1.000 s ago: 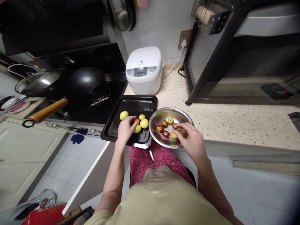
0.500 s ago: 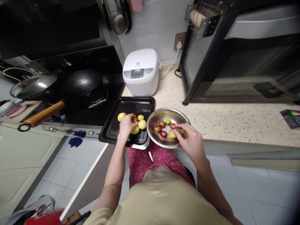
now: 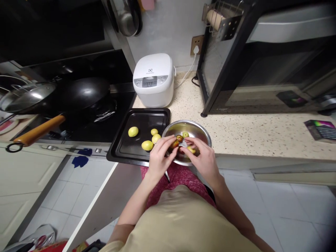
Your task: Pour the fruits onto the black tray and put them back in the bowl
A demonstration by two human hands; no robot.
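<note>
Left hand and right hand were over the bowl, fingers curled; whether either gripped anything, I couldn't tell. Brown fruit lay in the bowl, four yellow fruit on the tray.

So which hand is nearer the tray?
Left. The left hand is at the right edge of the tray; the right hand is farther right, partly over the bowl.

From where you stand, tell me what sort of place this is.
Most likely a home kitchen: a round black wok sits on a glossy black cooktop, and a white rounded rice cooker with a small display stands on a beige speckled counter.
</note>
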